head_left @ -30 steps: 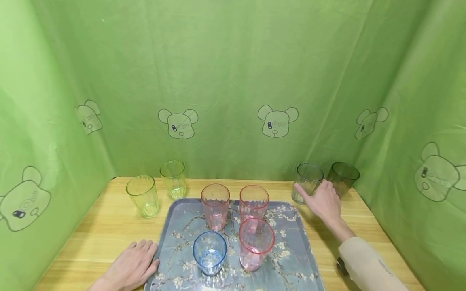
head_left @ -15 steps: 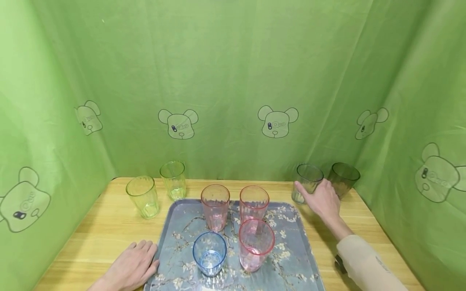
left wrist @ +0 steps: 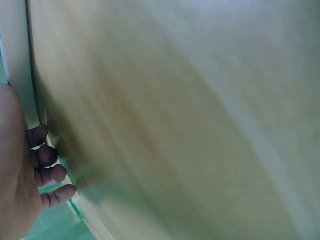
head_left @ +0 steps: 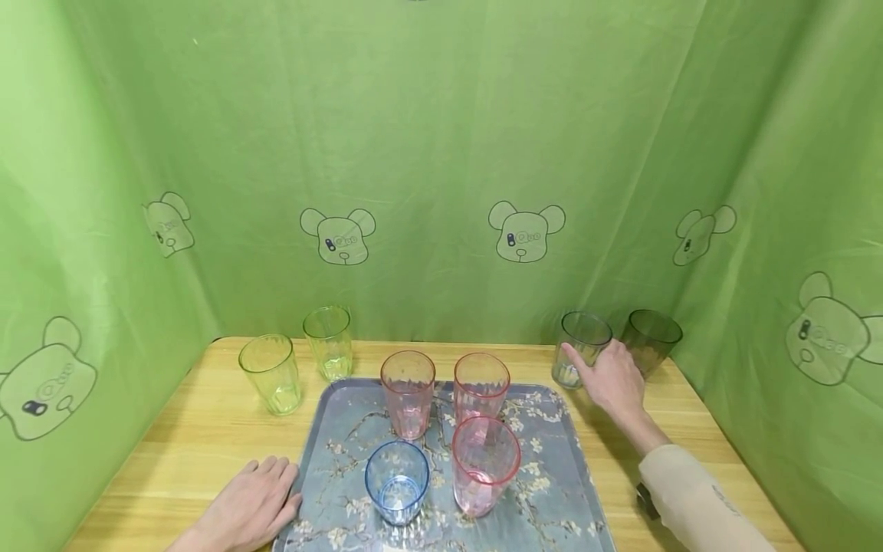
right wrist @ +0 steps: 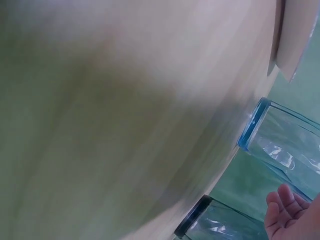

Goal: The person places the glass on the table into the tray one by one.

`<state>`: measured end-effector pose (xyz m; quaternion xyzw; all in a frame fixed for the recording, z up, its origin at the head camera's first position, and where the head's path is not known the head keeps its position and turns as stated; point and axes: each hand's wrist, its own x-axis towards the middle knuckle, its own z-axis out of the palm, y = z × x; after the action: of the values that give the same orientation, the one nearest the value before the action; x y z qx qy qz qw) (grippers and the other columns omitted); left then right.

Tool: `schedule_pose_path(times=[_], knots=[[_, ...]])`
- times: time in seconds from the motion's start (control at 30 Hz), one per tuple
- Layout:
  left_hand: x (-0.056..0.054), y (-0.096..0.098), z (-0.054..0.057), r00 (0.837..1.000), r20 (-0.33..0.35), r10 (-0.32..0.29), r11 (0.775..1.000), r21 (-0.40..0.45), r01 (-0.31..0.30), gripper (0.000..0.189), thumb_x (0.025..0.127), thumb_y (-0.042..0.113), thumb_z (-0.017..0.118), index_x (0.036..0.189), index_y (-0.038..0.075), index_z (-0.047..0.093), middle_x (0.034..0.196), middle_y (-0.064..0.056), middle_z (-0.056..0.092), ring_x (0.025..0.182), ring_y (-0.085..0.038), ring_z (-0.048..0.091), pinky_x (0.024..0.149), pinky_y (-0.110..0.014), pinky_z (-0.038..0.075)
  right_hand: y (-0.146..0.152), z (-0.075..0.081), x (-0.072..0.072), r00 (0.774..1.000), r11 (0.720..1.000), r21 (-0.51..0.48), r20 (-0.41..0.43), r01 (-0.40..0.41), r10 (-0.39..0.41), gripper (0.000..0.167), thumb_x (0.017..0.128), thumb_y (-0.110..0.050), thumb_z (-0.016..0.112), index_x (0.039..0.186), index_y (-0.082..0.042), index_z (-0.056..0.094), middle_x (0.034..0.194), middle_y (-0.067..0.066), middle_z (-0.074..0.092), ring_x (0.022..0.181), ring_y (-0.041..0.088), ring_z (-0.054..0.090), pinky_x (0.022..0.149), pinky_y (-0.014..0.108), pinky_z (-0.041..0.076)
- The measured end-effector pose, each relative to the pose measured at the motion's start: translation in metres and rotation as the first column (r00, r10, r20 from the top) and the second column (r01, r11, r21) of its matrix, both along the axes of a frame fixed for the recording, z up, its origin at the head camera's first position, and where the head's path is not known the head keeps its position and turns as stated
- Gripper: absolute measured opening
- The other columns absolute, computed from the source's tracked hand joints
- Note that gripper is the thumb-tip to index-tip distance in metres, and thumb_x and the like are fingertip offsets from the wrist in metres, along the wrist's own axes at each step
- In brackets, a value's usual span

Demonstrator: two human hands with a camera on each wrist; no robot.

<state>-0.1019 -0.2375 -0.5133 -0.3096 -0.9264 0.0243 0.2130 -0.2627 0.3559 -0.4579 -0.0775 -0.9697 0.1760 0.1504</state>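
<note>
Near the back right of the table, my right hand grips a blue-grey drinking glass, its thumb across the near side and its fingers at the right side. The glass stands upright. Just right of it is a darker grey glass, partly hidden by the hand. In the right wrist view, the curled fingers lie beside the blue-grey glass. My left hand rests palm down on the wood, by the left edge of the flowered tray.
On the tray stand a blue glass and several pink glasses, one in front. Two green glasses, one nearer and one farther, stand at the table's back left. Green curtain encloses the back and sides.
The blue-grey glass has shifted very slightly left, with the right thumb moving a little on it. The left hand and the other glasses stay where they were.
</note>
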Motion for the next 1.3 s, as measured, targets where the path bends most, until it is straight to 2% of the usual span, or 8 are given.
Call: schedule_pose_path(times=[0.1, 0.3, 0.6, 1.1, 1.3], knots=[[0.0, 0.0, 0.0, 1.0, -0.013, -0.009, 1.0, 0.004, 0.009, 0.029, 0.087, 0.035, 0.073, 0.087, 0.021, 0.048, 0.077, 0.011, 0.044, 0.069, -0.009, 0.043, 0.062, -0.026, 0.036, 0.0, 0.0, 0.001, 1.0, 1.0, 0.019, -0.016, -0.016, 0.016, 0.115, 0.098, -0.081, 0.037, 0.136, 0.028, 0.041, 0.119, 0.046, 0.055, 0.096, 0.052, 0.061, 0.071, 0.054, 0.054], [-0.001, 0.0, -0.001, 1.0, -0.023, -0.011, 1.0, 0.007, 0.012, 0.029, 0.087, 0.036, 0.073, 0.087, 0.021, 0.048, 0.077, 0.01, 0.043, 0.069, -0.009, 0.043, 0.062, -0.026, 0.036, 0.0, 0.001, 0.002, 0.999, 0.999, 0.037, -0.025, -0.03, 0.031, 0.113, 0.098, -0.08, 0.038, 0.134, 0.027, 0.043, 0.114, 0.043, 0.057, 0.088, 0.046, 0.06, 0.066, 0.049, 0.052], [0.0, 0.0, -0.001, 1.0, -0.008, -0.009, 1.0, 0.01, 0.009, 0.029, 0.087, 0.036, 0.073, 0.088, 0.021, 0.049, 0.078, 0.01, 0.044, 0.07, -0.009, 0.044, 0.063, -0.027, 0.038, 0.001, 0.003, 0.003, 0.998, 0.997, 0.056, -0.031, -0.051, 0.053, 0.11, 0.099, -0.078, 0.04, 0.133, 0.026, 0.044, 0.113, 0.04, 0.056, 0.091, 0.046, 0.059, 0.072, 0.052, 0.052], [0.0, 0.0, 0.0, 1.0, 0.002, -0.006, 1.0, -0.002, 0.006, 0.029, 0.088, 0.035, 0.073, 0.088, 0.02, 0.049, 0.077, 0.01, 0.043, 0.069, -0.009, 0.042, 0.062, -0.025, 0.035, 0.001, 0.007, 0.008, 0.995, 0.994, 0.077, -0.049, -0.079, 0.083, 0.105, 0.1, -0.076, 0.043, 0.132, 0.024, 0.046, 0.112, 0.038, 0.058, 0.09, 0.045, 0.061, 0.072, 0.052, 0.053], [0.0, 0.0, 0.002, 0.999, 0.039, 0.013, 1.0, -0.013, -0.012, 0.028, 0.09, 0.035, 0.072, 0.088, 0.021, 0.049, 0.077, 0.01, 0.042, 0.069, -0.009, 0.041, 0.062, -0.025, 0.034, 0.001, 0.012, 0.014, 0.994, 0.99, 0.094, -0.037, -0.101, 0.105, 0.107, 0.101, -0.075, 0.041, 0.134, 0.026, 0.043, 0.114, 0.039, 0.057, 0.091, 0.044, 0.06, 0.075, 0.053, 0.054]])
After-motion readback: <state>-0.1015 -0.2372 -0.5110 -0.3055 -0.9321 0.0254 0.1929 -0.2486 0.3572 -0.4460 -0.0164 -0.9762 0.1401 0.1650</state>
